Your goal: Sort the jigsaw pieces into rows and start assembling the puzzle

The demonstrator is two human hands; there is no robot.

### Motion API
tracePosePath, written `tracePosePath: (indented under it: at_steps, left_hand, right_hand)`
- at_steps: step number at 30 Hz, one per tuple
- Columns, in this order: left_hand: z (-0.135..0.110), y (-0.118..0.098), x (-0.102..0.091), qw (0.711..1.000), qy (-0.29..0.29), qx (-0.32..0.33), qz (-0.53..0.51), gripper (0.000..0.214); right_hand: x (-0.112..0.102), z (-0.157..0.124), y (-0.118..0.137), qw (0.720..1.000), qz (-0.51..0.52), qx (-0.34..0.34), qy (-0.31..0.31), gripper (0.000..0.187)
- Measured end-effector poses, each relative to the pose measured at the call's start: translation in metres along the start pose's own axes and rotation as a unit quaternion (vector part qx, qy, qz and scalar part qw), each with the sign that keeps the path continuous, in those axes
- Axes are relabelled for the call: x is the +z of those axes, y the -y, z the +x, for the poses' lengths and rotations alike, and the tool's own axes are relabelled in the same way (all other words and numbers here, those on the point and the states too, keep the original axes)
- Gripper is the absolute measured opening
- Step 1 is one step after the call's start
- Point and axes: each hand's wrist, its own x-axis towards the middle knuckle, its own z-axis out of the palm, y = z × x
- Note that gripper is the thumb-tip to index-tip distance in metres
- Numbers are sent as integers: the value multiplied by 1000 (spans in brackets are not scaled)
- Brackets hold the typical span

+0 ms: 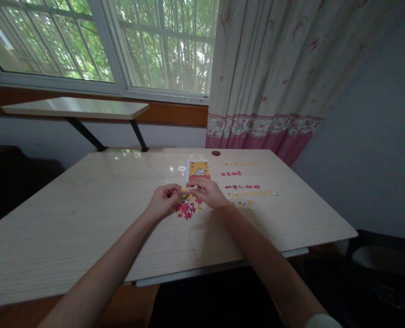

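Observation:
A loose heap of jigsaw puzzle pieces (186,210), red, yellow and dark-patterned, lies on the desk below my hands. My left hand (164,199) is closed in a pinch at the heap's upper left, its fingertips on a small yellow puzzle piece (185,188). Opposite it, my right hand (210,192) pinches a small pale puzzle piece, partly hidden by the fingers. The fingertips of both hands are close together over the heap. Just beyond them lies a picture card (198,169) with a white animal on yellow and red; my right hand covers its lower edge.
Right of my hands, puzzle pieces lie in rows: yellow pieces (241,164) at the back, red pieces (231,173), more red pieces (242,187), and yellow ones (253,194) nearer. A raised shelf (75,108) stands on the wooden desk (86,218) at back left. A curtain (257,82) hangs behind.

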Motion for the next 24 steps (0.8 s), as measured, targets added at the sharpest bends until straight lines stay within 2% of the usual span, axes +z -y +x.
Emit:
tracePosePath:
  at_steps: [3, 6, 9, 11, 15, 24]
  left_hand:
    - [-1, -2, 0, 1000, 4, 11, 12, 36]
    - [-2, -2, -3, 993, -5, 41, 114, 35]
    - [-3, 1, -8, 962, 10, 76, 264, 29]
    - [-2, 3, -10, 942, 26, 88, 323, 26]
    - [-2, 4, -12, 927, 23, 96, 362, 26]
    - [-2, 4, -12, 925, 33, 96, 365, 26]
  right_hand:
    - [-6, 1, 2, 999, -30, -17, -17, 21]
    - [-19, 2, 5, 994, -58, -12, -94, 20]
    - [-31, 3, 7, 982, -71, -6, -178, 18]
    - [-37, 3, 7, 977, -72, -10, -203, 16]
    - [-42, 3, 7, 973, -64, -34, -221, 14]
    - [-42, 3, 5, 972, -74, -39, -220, 14]
